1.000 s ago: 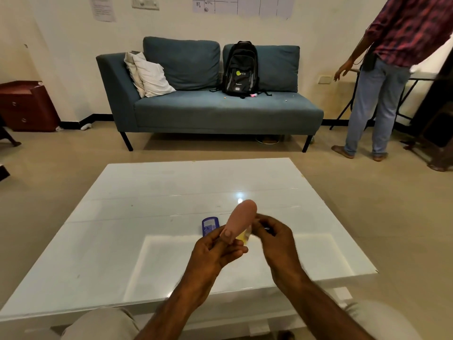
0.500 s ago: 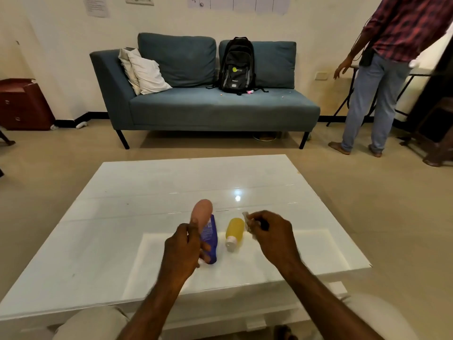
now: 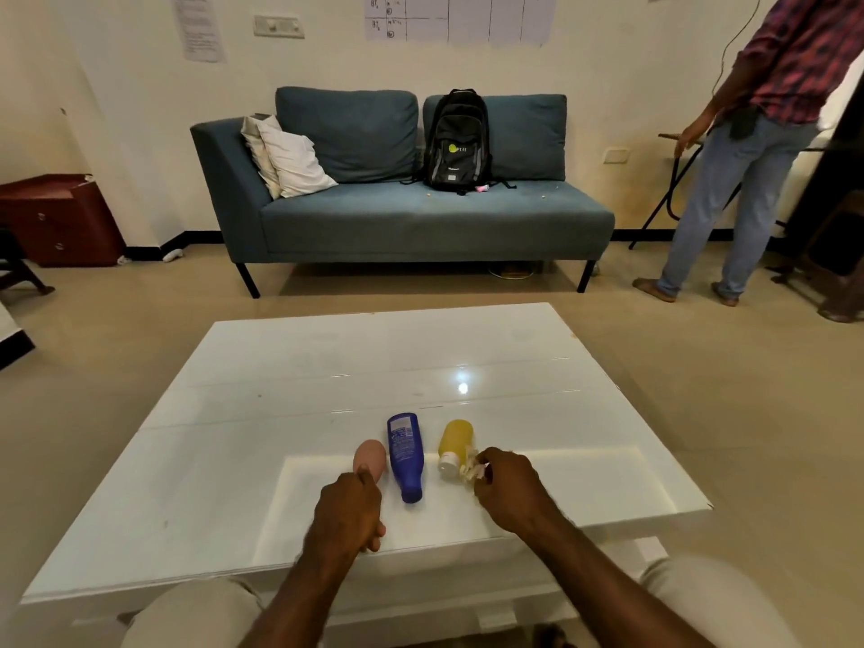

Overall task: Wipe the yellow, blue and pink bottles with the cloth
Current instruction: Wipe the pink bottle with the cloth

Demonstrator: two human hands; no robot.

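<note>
Three bottles lie side by side near the front of the white table [image 3: 327, 367]. The pink bottle [image 3: 371, 456] is on the left, and my left hand [image 3: 349, 509] is wrapped around its near end. In the middle lies the blue bottle [image 3: 405, 456], cap toward me, untouched. The yellow bottle [image 3: 454, 444] with a white cap is on the right. My right hand [image 3: 507, 488] rests just right of its cap, fingers closed on a small crumpled pale cloth [image 3: 471, 469] that touches or nearly touches the cap.
A blue sofa [image 3: 421, 217] with a black backpack [image 3: 458, 142] and white pillows stands beyond the table. A person in a plaid shirt and jeans [image 3: 748, 156] stands at the far right. A red-brown cabinet [image 3: 56, 222] sits at the left wall.
The pink bottle has gone from raised between both hands to lying on the table left of the blue bottle. My right hand with the cloth has dropped beside the yellow bottle's cap.
</note>
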